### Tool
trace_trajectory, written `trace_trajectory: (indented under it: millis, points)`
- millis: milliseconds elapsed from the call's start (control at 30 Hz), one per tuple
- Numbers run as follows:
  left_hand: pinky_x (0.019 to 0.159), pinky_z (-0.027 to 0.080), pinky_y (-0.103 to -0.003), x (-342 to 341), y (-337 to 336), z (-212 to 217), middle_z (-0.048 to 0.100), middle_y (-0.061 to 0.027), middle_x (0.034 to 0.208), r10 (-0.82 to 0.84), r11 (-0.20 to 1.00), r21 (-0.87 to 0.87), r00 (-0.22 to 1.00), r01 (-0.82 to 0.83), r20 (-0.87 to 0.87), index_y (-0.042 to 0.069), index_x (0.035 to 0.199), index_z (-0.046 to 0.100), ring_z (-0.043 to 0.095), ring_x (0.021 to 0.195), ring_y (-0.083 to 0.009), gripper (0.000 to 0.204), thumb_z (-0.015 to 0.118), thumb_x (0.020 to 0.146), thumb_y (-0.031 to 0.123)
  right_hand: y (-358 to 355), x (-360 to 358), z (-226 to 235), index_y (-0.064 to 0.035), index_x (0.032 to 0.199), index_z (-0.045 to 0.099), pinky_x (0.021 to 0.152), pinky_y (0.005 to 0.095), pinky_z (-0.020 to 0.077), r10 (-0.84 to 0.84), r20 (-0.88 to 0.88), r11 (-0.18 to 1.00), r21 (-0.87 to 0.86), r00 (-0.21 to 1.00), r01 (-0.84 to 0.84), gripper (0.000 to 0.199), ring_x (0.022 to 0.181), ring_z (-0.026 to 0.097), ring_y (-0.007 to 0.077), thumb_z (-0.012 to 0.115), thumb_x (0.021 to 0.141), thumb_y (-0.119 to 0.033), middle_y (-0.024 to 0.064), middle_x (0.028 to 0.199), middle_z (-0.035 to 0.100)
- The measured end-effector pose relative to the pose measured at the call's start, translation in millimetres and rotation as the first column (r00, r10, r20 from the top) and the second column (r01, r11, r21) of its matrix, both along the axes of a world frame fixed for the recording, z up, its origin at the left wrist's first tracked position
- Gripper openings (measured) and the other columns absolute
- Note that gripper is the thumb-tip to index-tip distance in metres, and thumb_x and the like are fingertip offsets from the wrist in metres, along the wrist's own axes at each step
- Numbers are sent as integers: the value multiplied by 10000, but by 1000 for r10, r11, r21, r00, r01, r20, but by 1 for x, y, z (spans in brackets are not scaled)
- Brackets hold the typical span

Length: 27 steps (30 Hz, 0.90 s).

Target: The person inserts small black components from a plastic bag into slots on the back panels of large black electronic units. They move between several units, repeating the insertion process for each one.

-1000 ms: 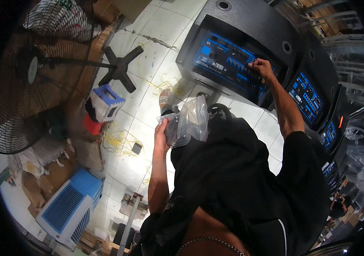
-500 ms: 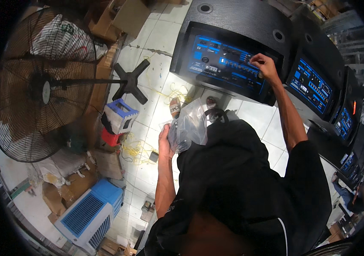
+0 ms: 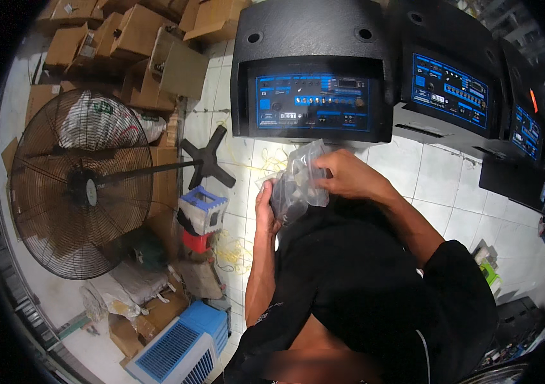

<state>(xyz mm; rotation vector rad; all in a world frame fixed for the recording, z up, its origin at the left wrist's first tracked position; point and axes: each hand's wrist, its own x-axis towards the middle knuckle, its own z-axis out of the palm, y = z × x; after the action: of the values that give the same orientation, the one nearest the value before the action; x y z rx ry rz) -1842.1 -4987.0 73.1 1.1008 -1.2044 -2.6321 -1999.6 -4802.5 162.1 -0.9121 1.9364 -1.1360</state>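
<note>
A clear plastic bag [image 3: 297, 192] with small dark pieces inside is between my hands, in front of my body. My left hand [image 3: 267, 208] grips it from the left, thumb up along its side. My right hand [image 3: 350, 174] is at the bag's upper right edge, its fingers curled and pressed to the plastic; the fingertips are partly hidden. Just beyond stands a black speaker cabinet [image 3: 311, 35] with a recessed control panel [image 3: 285, 105], black with blue markings, small knobs and a row of light sliders. Neither hand touches the panel.
More black cabinets [image 3: 451, 38] with similar panels line the right. A large pedestal fan [image 3: 87, 192] lies across the left, its cross-shaped base [image 3: 207, 160] near a blue-topped stool [image 3: 203, 203]. Cardboard boxes [image 3: 135, 38] are piled far left; a blue-and-white air cooler [image 3: 180, 349] stands near left.
My right hand has come back from the cabinet's panel to the plastic bag. The left hand still holds the bag. The whole view has shifted, with the cabinets now more to the left.
</note>
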Motion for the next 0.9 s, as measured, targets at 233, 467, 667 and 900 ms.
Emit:
trace_trajectory:
  millis: [233,467,667,900]
  points:
    - [782,492,-312,30,35,2,596,-84,993,-62,987,-154,992,44,-111,14,1106,532,593,883,-176,356,591,872,275,36,36,-30,-91,1162,575,848,431,415,14,-293,994,-103,956,-47,375,981,551,366,603,823,-250,196,1001,614]
    - [750,496,-295,88,131,6,621,-72,938,162,987,1,977,-163,-142,29,1006,572,605,824,-164,254,560,897,257,75,90,-37,-84,1000,645,802,456,435,150,-268,988,4,952,-155,292,939,540,390,593,731,-186,199,900,616]
    - [813,480,-332,145,192,0,598,-102,1030,305,931,213,952,-296,-13,11,1134,526,580,906,-207,418,514,910,364,93,121,-4,-78,909,683,692,432,469,309,-296,948,27,904,-316,215,755,590,380,599,740,-180,204,822,631]
    - [913,426,-367,131,211,-8,534,-139,1170,234,922,309,972,-233,36,-9,1255,443,519,1051,-259,571,460,917,451,126,87,37,-39,861,678,644,295,489,-110,-270,971,-236,956,45,144,707,647,229,612,779,-137,128,824,666]
